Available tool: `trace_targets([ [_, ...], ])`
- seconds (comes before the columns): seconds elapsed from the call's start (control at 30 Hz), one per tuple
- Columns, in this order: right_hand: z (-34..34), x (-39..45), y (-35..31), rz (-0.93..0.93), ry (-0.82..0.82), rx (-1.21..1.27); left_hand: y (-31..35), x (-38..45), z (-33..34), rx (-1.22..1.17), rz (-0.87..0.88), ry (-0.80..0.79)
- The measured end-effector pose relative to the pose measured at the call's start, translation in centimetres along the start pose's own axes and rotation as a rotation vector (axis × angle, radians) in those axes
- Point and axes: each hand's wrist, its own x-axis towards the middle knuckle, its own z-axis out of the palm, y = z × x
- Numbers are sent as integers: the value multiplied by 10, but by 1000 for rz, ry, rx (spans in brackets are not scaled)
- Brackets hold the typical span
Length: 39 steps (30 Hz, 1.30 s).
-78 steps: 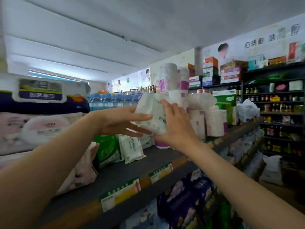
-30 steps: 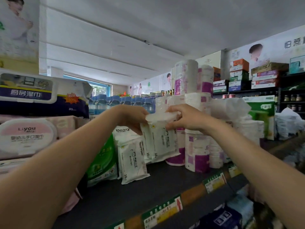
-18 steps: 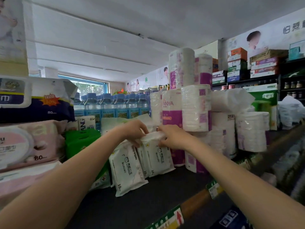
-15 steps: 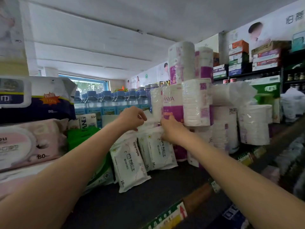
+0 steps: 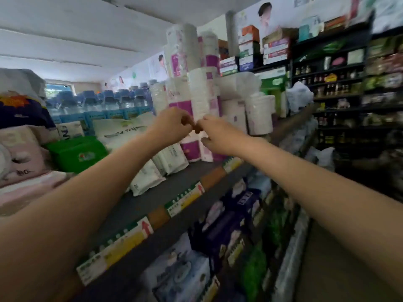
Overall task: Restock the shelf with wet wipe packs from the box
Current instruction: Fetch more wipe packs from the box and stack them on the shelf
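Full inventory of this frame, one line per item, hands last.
white wipe packs: a few, exact count unclear, white, leaning in a row on the dark shelf, below the hands
front wipe pack: 1, white, nearest the shelf edge
green pack: 1, green, left of the white packs
paper rolls: many, white and purple, stacked behind the hands
water bottles: many, blue, far back left
shelf: 1, dark grey, price tags along the front edge
left hand: fingers curled, above the packs; blurred, no clear grip
right hand: fingers curled, beside the left hand; blurred, no clear grip
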Motion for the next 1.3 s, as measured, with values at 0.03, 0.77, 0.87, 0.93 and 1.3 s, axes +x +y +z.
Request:
trace_targets([
  [0.03, -11, -28, 8, 68, 3, 4, 19, -6, 10, -92, 21, -7],
  [0.77, -49, -895, 157, 1867, -264, 299, 532, -421, 389, -548, 444, -1261],
  [0.87, -14, -957, 169, 1866, -350, 198, 574, -490, 445, -527, 349, -1350],
  [0.93, 27, -990, 171, 1943, -440, 252, 588, -535, 471, -533, 291, -1413],
  [1.3, 200, -1019, 215, 2405, -216, 400, 582, -584, 591, -373, 351, -1217],
])
